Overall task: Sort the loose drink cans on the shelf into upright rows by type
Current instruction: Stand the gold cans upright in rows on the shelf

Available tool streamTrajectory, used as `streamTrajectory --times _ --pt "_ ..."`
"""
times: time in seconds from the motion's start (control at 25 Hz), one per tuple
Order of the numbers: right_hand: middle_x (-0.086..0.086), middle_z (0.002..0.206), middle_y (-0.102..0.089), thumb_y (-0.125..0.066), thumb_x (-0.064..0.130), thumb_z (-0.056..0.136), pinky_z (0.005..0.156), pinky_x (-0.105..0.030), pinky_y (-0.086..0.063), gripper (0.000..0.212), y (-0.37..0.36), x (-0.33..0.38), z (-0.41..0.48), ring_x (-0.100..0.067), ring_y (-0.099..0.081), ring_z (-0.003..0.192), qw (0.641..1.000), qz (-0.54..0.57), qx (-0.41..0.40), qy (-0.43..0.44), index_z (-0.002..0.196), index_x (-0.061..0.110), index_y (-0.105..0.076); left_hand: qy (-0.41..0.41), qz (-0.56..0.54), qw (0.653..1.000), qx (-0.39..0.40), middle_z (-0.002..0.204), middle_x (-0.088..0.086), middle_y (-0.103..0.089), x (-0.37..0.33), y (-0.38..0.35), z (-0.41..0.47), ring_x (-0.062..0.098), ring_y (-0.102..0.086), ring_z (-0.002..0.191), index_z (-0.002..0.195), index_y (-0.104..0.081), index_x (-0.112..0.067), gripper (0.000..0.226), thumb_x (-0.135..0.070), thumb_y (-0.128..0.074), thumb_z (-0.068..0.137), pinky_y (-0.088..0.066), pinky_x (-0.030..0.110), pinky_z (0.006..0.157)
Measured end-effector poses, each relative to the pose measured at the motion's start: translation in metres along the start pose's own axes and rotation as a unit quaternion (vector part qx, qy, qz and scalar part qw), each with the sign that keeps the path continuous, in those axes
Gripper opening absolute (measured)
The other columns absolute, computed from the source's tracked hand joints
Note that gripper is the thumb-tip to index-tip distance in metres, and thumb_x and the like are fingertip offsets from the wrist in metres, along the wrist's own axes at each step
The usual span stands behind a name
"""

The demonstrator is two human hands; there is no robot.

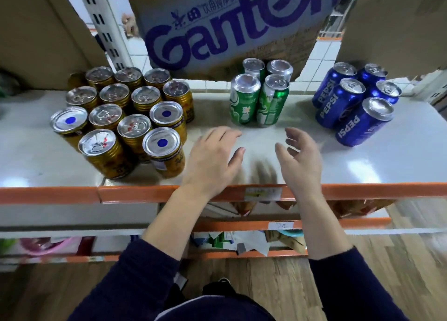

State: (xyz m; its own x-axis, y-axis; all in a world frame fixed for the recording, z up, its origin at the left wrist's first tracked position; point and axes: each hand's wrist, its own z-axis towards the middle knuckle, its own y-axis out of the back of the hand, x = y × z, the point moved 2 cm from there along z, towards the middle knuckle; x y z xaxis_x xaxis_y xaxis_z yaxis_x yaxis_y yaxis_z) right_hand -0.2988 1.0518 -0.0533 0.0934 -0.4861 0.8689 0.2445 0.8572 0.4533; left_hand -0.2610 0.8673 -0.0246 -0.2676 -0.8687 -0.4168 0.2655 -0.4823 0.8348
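Note:
Three groups of cans stand upright on the white shelf (399, 158). Several gold cans (135, 137) fill the left side in rows; some show a blue dot on the end facing up. Several green cans (244, 100) stand in the middle at the back. Several blue Pepsi cans (343, 103) cluster on the right, the nearest one (362, 125) with its label upside down. My left hand (212, 156) and my right hand (302, 161) hover over the bare shelf in front of the green cans, fingers apart, holding nothing.
A cardboard box with blue lettering (229, 23) hangs over the back of the shelf above the green cans. More brown cartons (399, 23) stand at both sides. The shelf's orange front rail (121, 193) runs below my wrists, with lower shelves of goods beneath.

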Motion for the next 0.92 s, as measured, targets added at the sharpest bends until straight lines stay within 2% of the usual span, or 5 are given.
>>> streamTrajectory --times 0.08,0.28,0.4,0.68,0.92 --pt "0.004 0.113 -0.058 -0.061 0.014 0.088 0.089 -0.024 -0.048 0.034 -0.026 0.031 -0.008 -0.009 -0.055 0.102 0.997 0.006 0.04 0.066 0.122 0.015 -0.06 0.023 0.02 0.999 -0.028 0.118 0.006 -0.062 0.015 0.028 -0.01 0.025 -0.055 0.113 0.12 -0.061 -0.01 0.03 -0.024 -0.054 0.094 -0.044 0.04 0.098" --pt "-0.006 0.112 -0.064 -0.064 0.007 0.086 0.093 -0.019 -0.041 0.03 -0.085 0.112 -0.041 -0.016 -0.055 0.108 0.965 -0.04 0.071 0.251 0.116 0.005 -0.064 0.105 0.057 0.987 -0.107 0.12 0.004 -0.063 0.074 0.096 -0.058 0.021 -0.054 0.115 0.121 -0.061 -0.012 0.029 -0.024 -0.049 0.096 -0.041 0.037 0.1" --pt "-0.006 0.113 -0.065 -0.064 0.009 0.087 0.097 -0.026 -0.043 0.026 -0.122 0.151 -0.067 -0.019 -0.057 0.11 0.944 -0.039 0.105 0.31 0.113 0.006 -0.065 0.159 0.086 0.975 -0.131 0.119 0.002 -0.062 0.117 0.131 -0.091 0.021 -0.054 0.111 0.121 -0.06 -0.015 0.029 -0.026 -0.049 0.096 -0.041 0.035 0.095" --pt "-0.006 0.113 -0.064 -0.064 0.011 0.087 0.095 -0.017 -0.037 0.027 -0.242 0.24 -0.152 -0.016 -0.056 0.109 0.927 -0.013 0.165 0.338 0.114 0.006 -0.065 0.218 0.103 0.957 -0.163 0.114 0.007 -0.063 0.228 0.218 -0.186 0.029 -0.058 0.104 0.117 -0.062 -0.01 0.027 -0.024 -0.054 0.095 -0.043 0.043 0.088" --pt "-0.001 0.111 -0.062 -0.064 0.012 0.088 0.094 -0.025 -0.044 0.028 -0.342 0.285 -0.223 -0.012 -0.055 0.106 0.937 -0.006 0.192 0.29 0.116 0.009 -0.065 0.24 0.114 0.954 -0.135 0.114 0.005 -0.063 0.319 0.282 -0.254 0.028 -0.058 0.106 0.115 -0.063 -0.011 0.027 -0.026 -0.054 0.095 -0.04 0.041 0.087"
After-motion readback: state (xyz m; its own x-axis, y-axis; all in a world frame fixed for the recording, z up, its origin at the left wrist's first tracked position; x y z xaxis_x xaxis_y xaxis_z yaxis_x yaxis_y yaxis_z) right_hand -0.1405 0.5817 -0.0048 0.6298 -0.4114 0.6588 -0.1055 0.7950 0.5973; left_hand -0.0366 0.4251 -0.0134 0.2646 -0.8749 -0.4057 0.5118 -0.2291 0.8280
